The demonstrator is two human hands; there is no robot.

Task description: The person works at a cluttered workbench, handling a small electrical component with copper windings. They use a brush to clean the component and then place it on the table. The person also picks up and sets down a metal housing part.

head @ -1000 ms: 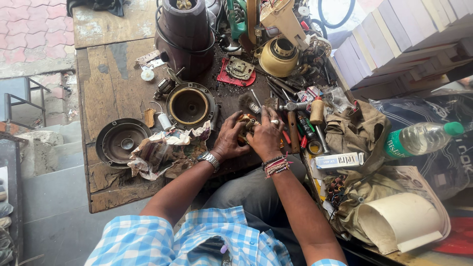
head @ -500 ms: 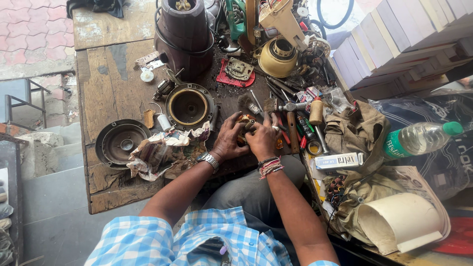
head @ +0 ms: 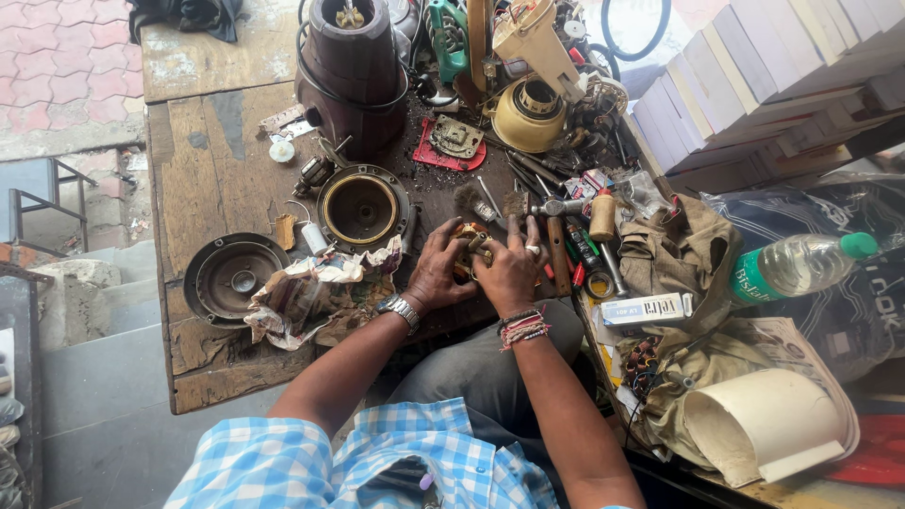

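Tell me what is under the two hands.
A small brownish part shows between the left hand and right hand, over the wooden bench. Most of it is covered.

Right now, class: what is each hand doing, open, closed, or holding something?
Left hand: closed around a small rusty metal part on the wooden table.
Right hand: gripping the same part, fingers curled.
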